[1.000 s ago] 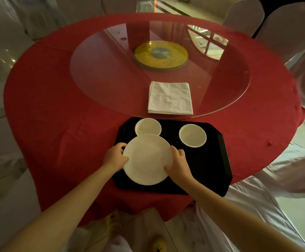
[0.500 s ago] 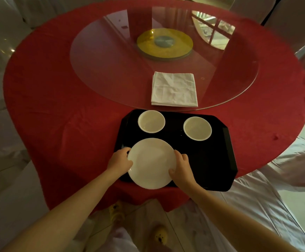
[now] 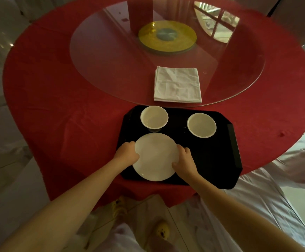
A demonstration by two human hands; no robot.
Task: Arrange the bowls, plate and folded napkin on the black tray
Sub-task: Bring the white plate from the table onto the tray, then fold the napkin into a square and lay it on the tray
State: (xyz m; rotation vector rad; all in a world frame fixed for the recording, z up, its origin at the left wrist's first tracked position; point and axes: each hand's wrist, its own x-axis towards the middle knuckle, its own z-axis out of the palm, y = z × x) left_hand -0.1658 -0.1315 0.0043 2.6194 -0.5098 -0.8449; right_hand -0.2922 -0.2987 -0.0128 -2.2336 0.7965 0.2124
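A black tray (image 3: 219,160) lies at the near edge of the round red table. A white plate (image 3: 156,157) sits on the tray's near left part. My left hand (image 3: 127,153) grips the plate's left rim and my right hand (image 3: 184,160) grips its right rim. Two white bowls stand upright along the tray's far side: the left bowl (image 3: 154,117) just beyond the plate, the right bowl (image 3: 201,125) further right. A folded white napkin (image 3: 177,84) lies off the tray, on the glass turntable just beyond it.
The glass turntable (image 3: 102,66) covers the middle of the red tablecloth (image 3: 57,106), with a yellow hub (image 3: 167,36) at its centre. White-covered chairs (image 3: 293,160) stand around the table. The right half of the tray is bare.
The plate, held in both hands, has shifted toward me on the tray, leaving a gap to the left bowl that it overlapped before. The view has tilted downward.
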